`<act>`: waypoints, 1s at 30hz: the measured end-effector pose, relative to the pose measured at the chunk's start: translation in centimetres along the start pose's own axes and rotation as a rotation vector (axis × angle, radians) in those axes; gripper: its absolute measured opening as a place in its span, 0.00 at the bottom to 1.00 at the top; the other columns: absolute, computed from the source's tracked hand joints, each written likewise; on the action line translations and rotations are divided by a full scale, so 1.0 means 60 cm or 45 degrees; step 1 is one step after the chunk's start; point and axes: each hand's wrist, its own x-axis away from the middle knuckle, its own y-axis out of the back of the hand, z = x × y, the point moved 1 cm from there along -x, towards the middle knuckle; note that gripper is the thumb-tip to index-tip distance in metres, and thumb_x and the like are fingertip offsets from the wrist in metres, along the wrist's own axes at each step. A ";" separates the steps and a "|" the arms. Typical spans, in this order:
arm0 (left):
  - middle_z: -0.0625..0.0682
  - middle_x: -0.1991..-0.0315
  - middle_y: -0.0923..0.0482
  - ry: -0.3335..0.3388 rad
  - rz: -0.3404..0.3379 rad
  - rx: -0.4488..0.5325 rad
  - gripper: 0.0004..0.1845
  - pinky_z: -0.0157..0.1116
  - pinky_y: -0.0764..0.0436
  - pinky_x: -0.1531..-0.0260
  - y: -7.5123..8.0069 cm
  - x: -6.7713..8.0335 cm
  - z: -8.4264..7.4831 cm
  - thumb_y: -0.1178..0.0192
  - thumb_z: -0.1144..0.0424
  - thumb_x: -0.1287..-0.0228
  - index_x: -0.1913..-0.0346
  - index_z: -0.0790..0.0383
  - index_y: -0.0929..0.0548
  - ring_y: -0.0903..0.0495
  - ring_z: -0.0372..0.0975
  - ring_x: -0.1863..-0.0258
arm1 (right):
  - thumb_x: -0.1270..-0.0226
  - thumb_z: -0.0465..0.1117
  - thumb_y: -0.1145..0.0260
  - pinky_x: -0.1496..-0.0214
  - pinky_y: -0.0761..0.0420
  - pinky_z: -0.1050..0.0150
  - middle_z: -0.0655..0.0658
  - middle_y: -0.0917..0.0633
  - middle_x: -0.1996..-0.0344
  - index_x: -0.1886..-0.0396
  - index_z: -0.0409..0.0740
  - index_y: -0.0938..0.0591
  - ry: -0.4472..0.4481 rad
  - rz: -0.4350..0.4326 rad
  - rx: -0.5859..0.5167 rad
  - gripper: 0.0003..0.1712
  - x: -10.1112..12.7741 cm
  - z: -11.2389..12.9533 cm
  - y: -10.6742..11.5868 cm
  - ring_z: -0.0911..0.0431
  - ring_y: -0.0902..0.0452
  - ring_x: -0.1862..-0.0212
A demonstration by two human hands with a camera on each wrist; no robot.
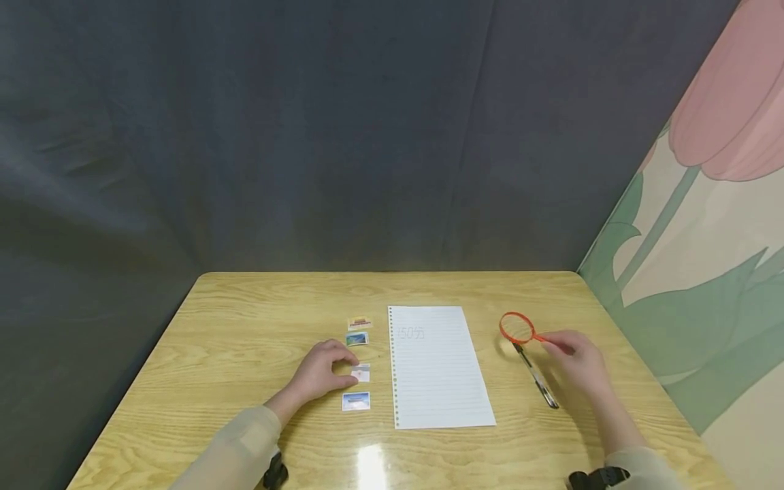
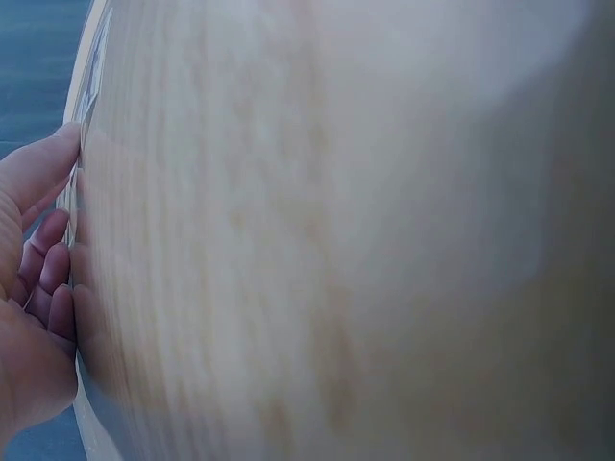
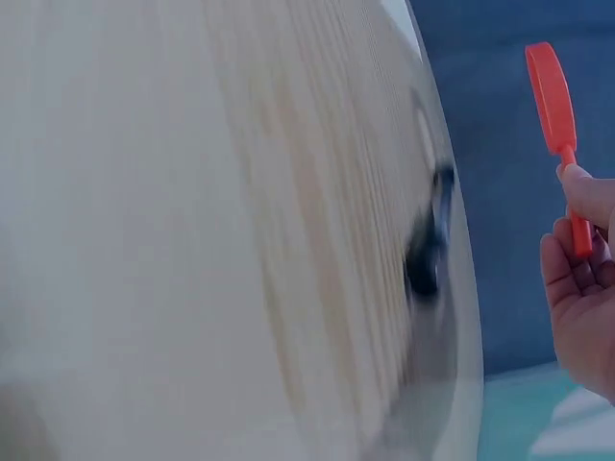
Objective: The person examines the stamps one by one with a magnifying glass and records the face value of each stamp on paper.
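The left hand [image 1: 318, 373] lies palm down on the table [image 1: 245, 327], at about 7 o'clock from the table's middle. Its fingers are bent, with the tips on or right beside a small white card [image 1: 361, 372] at its 3 o'clock; the head view does not show whether they pinch it. In the left wrist view the fingers [image 2: 48, 279] are curled against the wood grain, and the card itself cannot be made out there.

That card is one of four in a column. At 12 o'clock from it lie a blue card [image 1: 357, 338] and, farther back, an orange card [image 1: 359, 323]; at 6 o'clock lies a blue-and-white card [image 1: 356, 401]. All four lie flat and apart from each other.

Just right of the column is a lined sheet [image 1: 437, 367] with punched holes down its left edge and faint writing near the top.

At 3 o'clock from the sheet, a black pen [image 1: 535, 378] lies on the table, slanting toward 5 o'clock. Above its far end is an orange magnifier [image 1: 517, 329], its ring toward 10 o'clock from the right hand [image 1: 578, 364]. That hand pinches the magnifier's handle between thumb and fingers [image 3: 577, 192]; the right wrist view shows the ring clear of the tabletop.

The two hands are well apart, with the sheet between them.
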 end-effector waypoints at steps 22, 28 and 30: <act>0.43 0.58 0.21 -0.030 0.010 0.032 0.13 0.47 0.25 0.47 0.005 0.000 -0.004 0.23 0.59 0.48 0.59 0.53 0.12 0.23 0.43 0.54 | 0.47 0.26 0.25 0.68 0.23 0.69 0.54 0.19 0.71 0.68 0.44 0.10 0.420 0.334 -0.257 0.11 -0.015 0.156 -0.210 0.62 0.28 0.68; 0.43 0.58 0.21 -0.050 0.001 0.052 0.14 0.48 0.24 0.48 0.005 0.001 -0.001 0.23 0.59 0.49 0.58 0.53 0.12 0.23 0.42 0.54 | 0.47 0.27 0.25 0.67 0.23 0.69 0.54 0.19 0.71 0.68 0.45 0.10 0.476 0.376 -0.284 0.10 -0.013 0.185 -0.254 0.61 0.27 0.68; 0.43 0.58 0.20 -0.054 0.001 0.063 0.15 0.48 0.24 0.47 0.005 0.002 0.000 0.22 0.59 0.50 0.58 0.54 0.12 0.23 0.42 0.53 | 0.46 0.28 0.25 0.67 0.23 0.68 0.53 0.19 0.71 0.68 0.45 0.10 0.479 0.395 -0.282 0.09 -0.012 0.194 -0.264 0.60 0.27 0.68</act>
